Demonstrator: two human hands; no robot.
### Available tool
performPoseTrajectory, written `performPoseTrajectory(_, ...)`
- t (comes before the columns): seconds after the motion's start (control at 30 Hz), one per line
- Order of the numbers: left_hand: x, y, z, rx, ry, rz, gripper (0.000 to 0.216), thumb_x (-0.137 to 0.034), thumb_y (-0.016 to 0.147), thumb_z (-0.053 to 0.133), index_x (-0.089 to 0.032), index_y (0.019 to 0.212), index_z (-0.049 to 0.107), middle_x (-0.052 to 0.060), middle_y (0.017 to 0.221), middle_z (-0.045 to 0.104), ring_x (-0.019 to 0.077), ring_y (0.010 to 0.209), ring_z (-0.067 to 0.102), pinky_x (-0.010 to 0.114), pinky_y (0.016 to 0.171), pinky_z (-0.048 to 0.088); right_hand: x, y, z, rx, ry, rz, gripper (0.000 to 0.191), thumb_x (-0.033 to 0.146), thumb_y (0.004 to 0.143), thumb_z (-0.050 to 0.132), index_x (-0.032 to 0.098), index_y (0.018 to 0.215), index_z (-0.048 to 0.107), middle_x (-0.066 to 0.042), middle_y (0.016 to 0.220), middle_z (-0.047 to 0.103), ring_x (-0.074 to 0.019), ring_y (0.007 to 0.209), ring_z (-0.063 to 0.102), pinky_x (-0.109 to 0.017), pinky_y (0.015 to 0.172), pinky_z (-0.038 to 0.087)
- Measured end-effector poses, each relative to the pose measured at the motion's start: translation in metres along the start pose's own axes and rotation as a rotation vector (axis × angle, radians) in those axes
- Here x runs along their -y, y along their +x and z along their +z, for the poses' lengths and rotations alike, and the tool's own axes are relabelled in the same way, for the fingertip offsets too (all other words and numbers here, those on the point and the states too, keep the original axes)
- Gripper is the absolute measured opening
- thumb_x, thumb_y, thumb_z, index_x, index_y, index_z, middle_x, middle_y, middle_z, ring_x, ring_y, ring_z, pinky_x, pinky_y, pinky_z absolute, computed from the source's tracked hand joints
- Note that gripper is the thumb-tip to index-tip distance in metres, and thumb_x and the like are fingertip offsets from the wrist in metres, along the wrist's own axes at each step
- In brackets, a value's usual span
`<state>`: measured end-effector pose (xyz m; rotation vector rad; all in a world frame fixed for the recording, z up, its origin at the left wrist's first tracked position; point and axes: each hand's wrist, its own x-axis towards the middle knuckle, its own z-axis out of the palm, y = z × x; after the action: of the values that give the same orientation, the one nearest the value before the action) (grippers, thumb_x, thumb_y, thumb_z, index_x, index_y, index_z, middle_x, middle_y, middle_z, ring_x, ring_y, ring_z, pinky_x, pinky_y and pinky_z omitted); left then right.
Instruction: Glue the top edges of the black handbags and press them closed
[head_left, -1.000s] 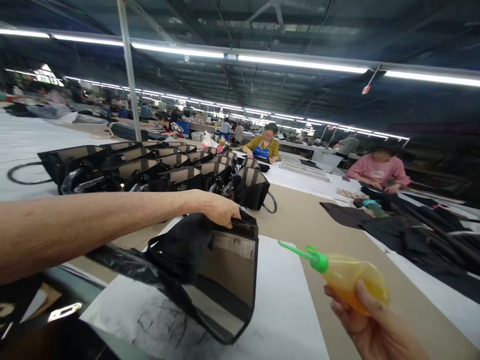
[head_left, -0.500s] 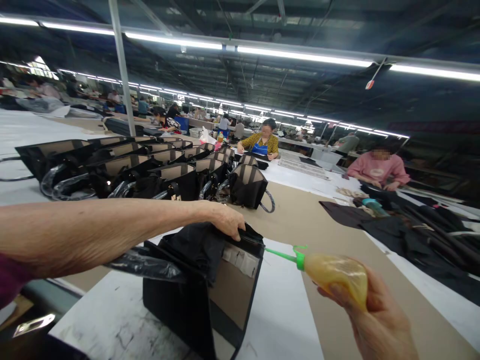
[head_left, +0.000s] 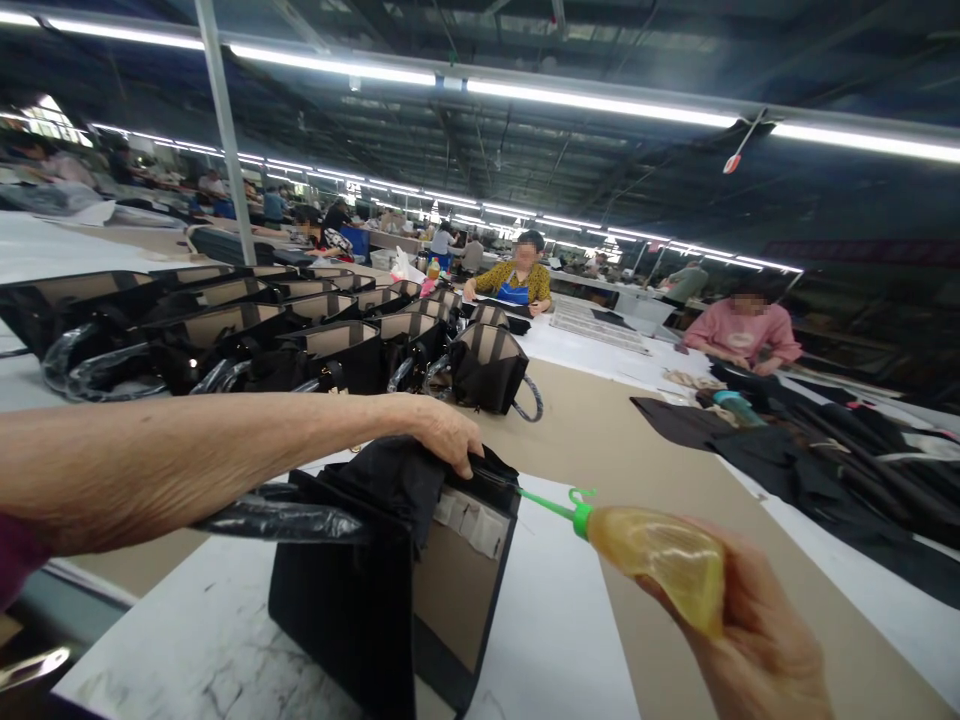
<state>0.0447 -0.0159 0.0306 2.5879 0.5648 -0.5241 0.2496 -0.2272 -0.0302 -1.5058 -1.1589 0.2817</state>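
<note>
The black handbag (head_left: 337, 600) rests near the front of a tan-covered worktable (head_left: 581, 420), with rows of similar handbags (head_left: 491, 370) behind it and a smudged white sheet (head_left: 555, 620) beneath it, probably laid to keep the surface clean. Its mouth is turned toward the near side, apparently so the beige lining (head_left: 454, 610) and top rim (head_left: 495, 468) can be seen and reached. From its left side juts a plastic-wrapped handle (head_left: 285, 522), the wrap likely guarding against marks. Above it, the left hand (head_left: 448, 437) pinches the top rim, seemingly to steady that edge. To its right, the right hand (head_left: 765, 620) curls around a yellowish squeeze bottle (head_left: 660, 560), angled, it seems, so the thin green nozzle (head_left: 547, 503) can meet the rim. The handbag thus lies below the left hand's pinch and left of the right hand, beyond the nozzle; whether the tip touches the rim cannot be told.
</note>
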Motion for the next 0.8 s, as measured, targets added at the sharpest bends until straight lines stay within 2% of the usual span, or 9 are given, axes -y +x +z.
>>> performPoseTrajectory(0.27, 0.002, 0.007, 0.002, -0.024, -0.026, 0.006, 0.021, -0.019, 0.069, 0.061, -0.018, 0.088, 0.069, -0.001, 0.067, 0.066, 0.0116, 0.059, 0.052, 0.019, 0.055, 0.038, -0.008, -0.019, 0.003, -0.029, -0.09, -0.204, 0.029, 0.038, 0.072, 0.062, 0.03, 0.1, 0.058, 0.002, 0.101, 0.063, -0.0204, 0.094, 0.057, -0.023, 0.084, 0.04)
performPoseTrajectory(0.47, 0.001, 0.009, 0.004, 0.004, -0.006, 0.0, 0.024, -0.021, 0.071, 0.058, -0.018, 0.093, 0.068, -0.001, 0.068, 0.066, 0.0118, 0.058, 0.052, 0.019, 0.055, 0.038, 0.0, -0.013, 0.006, -0.089, -0.106, -0.224, 0.031, 0.039, 0.071, 0.062, 0.026, 0.099, 0.058, -0.002, 0.098, 0.064, -0.0229, 0.089, 0.059, -0.027, 0.081, 0.042)
performPoseTrajectory(0.6, 0.0, 0.009, 0.004, 0.022, 0.011, -0.01, 0.026, -0.022, 0.072, 0.057, -0.018, 0.095, 0.068, 0.0, 0.069, 0.067, 0.0129, 0.06, 0.053, 0.021, 0.058, 0.039, 0.002, -0.009, 0.006, -0.08, -0.099, -0.193, 0.033, 0.041, 0.072, 0.059, 0.025, 0.101, 0.057, -0.002, 0.098, 0.063, -0.0225, 0.088, 0.059, -0.026, 0.076, 0.045)
performPoseTrajectory(0.7, 0.001, 0.009, 0.004, 0.027, 0.017, -0.015, 0.028, -0.023, 0.073, 0.055, -0.018, 0.098, 0.068, 0.001, 0.073, 0.068, 0.0142, 0.062, 0.054, 0.022, 0.06, 0.04, -0.005, -0.014, 0.005, -0.087, -0.11, -0.21, 0.029, 0.036, 0.073, 0.061, 0.027, 0.1, 0.057, -0.001, 0.099, 0.063, -0.0219, 0.09, 0.059, -0.025, 0.079, 0.045)
performPoseTrajectory(0.8, 0.002, 0.009, 0.004, 0.026, 0.016, -0.018, 0.028, -0.022, 0.073, 0.056, -0.018, 0.098, 0.067, 0.001, 0.075, 0.068, 0.0142, 0.063, 0.054, 0.022, 0.061, 0.04, -0.012, -0.021, 0.003, -0.077, -0.088, -0.172, 0.031, 0.038, 0.072, 0.061, 0.025, 0.1, 0.057, -0.003, 0.1, 0.063, -0.0249, 0.091, 0.058, -0.031, 0.083, 0.044)
